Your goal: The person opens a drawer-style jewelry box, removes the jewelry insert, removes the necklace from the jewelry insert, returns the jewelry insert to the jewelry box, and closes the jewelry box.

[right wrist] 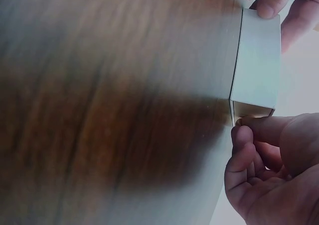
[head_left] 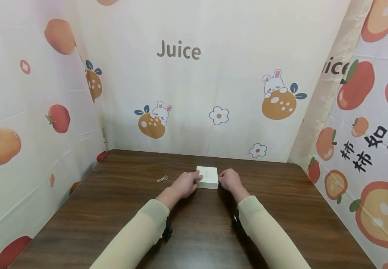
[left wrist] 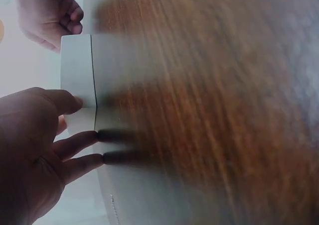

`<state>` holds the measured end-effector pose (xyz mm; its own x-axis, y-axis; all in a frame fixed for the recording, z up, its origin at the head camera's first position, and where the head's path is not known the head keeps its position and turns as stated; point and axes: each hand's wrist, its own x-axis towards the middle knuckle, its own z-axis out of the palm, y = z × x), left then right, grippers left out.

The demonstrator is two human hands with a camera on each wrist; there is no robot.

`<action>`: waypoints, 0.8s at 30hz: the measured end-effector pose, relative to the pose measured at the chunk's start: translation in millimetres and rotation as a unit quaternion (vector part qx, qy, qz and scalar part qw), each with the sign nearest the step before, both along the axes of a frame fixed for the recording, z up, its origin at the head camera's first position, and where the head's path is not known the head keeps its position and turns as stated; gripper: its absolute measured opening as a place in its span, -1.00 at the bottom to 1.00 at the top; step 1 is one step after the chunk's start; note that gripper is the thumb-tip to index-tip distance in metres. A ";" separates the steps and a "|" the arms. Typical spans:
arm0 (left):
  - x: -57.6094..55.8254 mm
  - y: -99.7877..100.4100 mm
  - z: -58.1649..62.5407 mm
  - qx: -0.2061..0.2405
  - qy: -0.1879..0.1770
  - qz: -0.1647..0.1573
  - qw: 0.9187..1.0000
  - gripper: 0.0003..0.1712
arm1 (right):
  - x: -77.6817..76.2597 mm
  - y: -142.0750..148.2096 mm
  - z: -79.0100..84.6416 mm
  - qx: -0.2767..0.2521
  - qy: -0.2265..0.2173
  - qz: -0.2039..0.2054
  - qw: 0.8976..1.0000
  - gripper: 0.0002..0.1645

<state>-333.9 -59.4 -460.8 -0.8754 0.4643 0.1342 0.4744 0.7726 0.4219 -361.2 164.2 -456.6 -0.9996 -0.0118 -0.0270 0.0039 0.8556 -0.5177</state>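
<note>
A small white box (head_left: 208, 182) with faint print on its lid lies on the brown wooden table (head_left: 200, 228). My left hand (head_left: 186, 184) grips its left end; in the left wrist view the thumb presses the front wall, and two lower fingers reach down to the tabletop. At the opposite end is my right hand (head_left: 230, 179), thumb and index fingertips pinched together. Seen from the right wrist, that end looks brownish and shaded, and a tiny tan tab (right wrist: 239, 121) shows between those fingertips, mostly hidden; I cannot tell its exact kind.
A small silvery chain (head_left: 162, 179) lies on the table to the left of my left hand. Behind the table hangs a pale printed curtain (head_left: 187, 82) with fruit and rabbits, and similar cloths line both sides.
</note>
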 end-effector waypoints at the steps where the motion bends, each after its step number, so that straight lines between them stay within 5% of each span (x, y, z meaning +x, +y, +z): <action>1: -0.6 0.5 0.1 -0.002 0.003 -0.001 1.000 -0.53 | -0.3 0.1 -0.2 0.001 0.001 0.000 1.000 -0.71; 9: -7.7 8.4 1.8 -0.054 0.026 -0.006 0.998 -0.73 | -1.1 7.4 2.3 0.010 0.007 0.027 1.000 -0.74; 11: -22.9 6.8 -18.7 -0.064 0.052 -0.011 0.997 -0.70 | 0.1 11.6 3.4 0.000 -0.001 0.026 1.000 -0.74; 14: -22.8 8.4 -18.6 -0.076 0.043 -0.003 0.996 -0.59 | 0.9 18.9 4.8 -0.020 -0.011 0.020 1.000 -0.75; 16: -20.3 10.3 -17.2 -0.091 0.038 0.005 0.995 -0.53 | 1.6 24.1 5.8 -0.034 -0.012 0.014 0.999 -0.76; 18: -2.1 16.6 4.5 -0.106 0.020 0.018 0.994 -0.46 | 2.6 29.2 6.2 -0.043 -0.009 0.011 0.999 -0.75; 24: 23.3 36.3 12.6 -0.155 0.067 0.031 0.985 -0.25 | 5.6 36.2 9.6 -0.040 0.009 0.012 0.999 -0.67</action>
<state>-310.6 -23.1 -448.2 -0.8878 0.4470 0.1098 0.4572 0.8840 0.0978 -355.6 200.5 -447.0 -0.9993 -0.0368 -0.0066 -0.0260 0.8114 -0.5839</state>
